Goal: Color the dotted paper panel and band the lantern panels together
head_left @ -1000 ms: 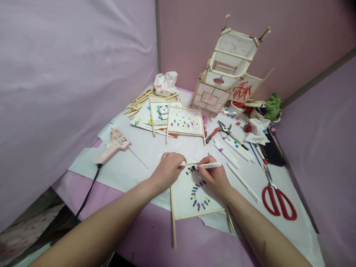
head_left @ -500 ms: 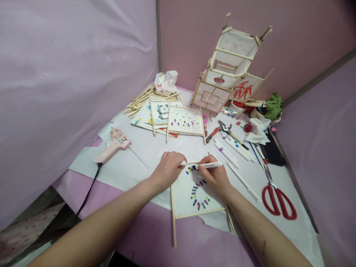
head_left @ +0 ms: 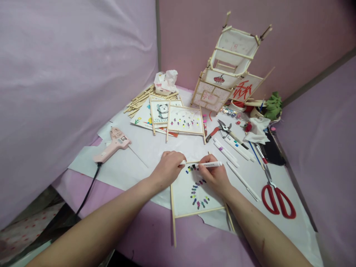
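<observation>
The right hand (head_left: 215, 176) is closed in a writing grip on a white marker (head_left: 210, 164), its dark end at the colored marks near the panel's (head_left: 182, 198) top. The left hand (head_left: 169, 168) is curled, pinching a small cap (head_left: 183, 162) by the panel's upper left corner. The panel lies at the counter's (head_left: 147, 142) near edge.

Stick-framed tower (head_left: 214, 95) at the back, leafy green plant (head_left: 274, 105) to its right.
Pink glue gun (head_left: 112, 145) at left, black cord (head_left: 88, 191) from its handle. Loose sticks (head_left: 138, 102) heaped beyond, crumpled tissue (head_left: 170, 79) alongside; panda panel (head_left: 162, 109) partly overlapped by second framed panel (head_left: 186, 124). Pruners (head_left: 213, 134) before the tower; red-handled scissors (head_left: 272, 183) far right.
</observation>
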A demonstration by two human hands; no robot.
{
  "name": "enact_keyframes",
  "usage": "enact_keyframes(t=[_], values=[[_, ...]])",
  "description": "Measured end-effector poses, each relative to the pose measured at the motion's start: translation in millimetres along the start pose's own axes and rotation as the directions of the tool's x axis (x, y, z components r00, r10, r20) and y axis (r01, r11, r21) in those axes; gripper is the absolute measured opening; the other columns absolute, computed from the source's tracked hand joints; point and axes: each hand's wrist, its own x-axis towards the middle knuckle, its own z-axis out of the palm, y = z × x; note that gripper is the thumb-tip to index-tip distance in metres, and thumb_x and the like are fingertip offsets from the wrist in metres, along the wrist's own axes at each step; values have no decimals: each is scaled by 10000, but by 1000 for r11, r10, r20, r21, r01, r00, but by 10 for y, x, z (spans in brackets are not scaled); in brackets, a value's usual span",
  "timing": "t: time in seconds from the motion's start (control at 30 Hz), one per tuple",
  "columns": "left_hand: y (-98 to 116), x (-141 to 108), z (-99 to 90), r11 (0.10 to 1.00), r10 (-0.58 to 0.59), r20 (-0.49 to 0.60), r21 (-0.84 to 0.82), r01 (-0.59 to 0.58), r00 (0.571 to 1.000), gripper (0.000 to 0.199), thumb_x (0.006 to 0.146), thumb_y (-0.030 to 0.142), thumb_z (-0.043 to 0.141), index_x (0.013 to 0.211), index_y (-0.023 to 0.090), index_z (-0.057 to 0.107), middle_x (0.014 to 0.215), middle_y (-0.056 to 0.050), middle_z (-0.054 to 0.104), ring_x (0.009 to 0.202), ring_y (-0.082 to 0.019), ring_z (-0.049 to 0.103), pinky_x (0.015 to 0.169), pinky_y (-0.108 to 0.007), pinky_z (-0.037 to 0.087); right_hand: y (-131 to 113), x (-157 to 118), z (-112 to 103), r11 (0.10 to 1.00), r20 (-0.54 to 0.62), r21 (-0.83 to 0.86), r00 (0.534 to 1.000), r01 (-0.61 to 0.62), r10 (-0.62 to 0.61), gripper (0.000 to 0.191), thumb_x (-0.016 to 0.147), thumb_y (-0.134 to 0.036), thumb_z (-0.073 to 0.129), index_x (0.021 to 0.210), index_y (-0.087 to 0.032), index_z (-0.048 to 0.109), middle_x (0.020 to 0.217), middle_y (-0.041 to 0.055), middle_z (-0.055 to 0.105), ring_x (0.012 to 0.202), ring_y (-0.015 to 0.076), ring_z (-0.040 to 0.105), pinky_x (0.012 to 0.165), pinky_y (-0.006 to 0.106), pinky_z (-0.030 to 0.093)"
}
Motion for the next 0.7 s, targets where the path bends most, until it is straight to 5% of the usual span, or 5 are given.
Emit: enact_keyframes(t=[0.7], values=[[19, 3, -19, 1000, -12, 9, -1, 12, 1000, 106, 845, 124, 539, 898, 203, 585, 898, -21, 664, 951, -212, 574, 900, -405, 357, -9, -3, 2, 1000, 7, -30, 1000, -6, 6, 120, 863, -308, 546, 802, -207, 531, 636, -12, 558, 583, 139, 501, 550, 252, 383]])
